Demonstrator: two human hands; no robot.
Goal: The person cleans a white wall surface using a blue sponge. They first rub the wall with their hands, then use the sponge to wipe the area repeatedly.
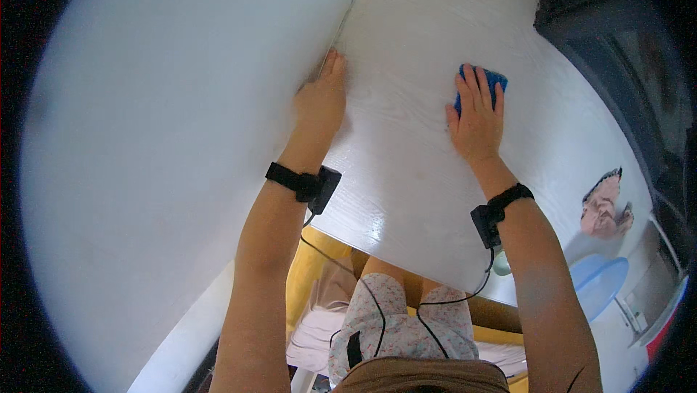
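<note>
My right hand [480, 115] lies flat, with fingers spread, over a blue sponge or folded cloth [496, 80] pressed on a wet-looking white tabletop [403, 137]. At the seam between the tabletop and a white wall [163, 121], my left hand [322, 91] rests with its fingers pointing away from me. Its fingers are partly hidden, and I cannot tell whether it holds anything. Black straps with small boxes and cables are on both wrists.
A crumpled pink cloth [601, 210] with dark trim lies on the right of the tabletop. A dark cover or bag [621, 55] borders its far right edge. A pale green round object [501, 263] shows beside my right forearm, and a blue plastic basin [599, 284] is at lower right.
</note>
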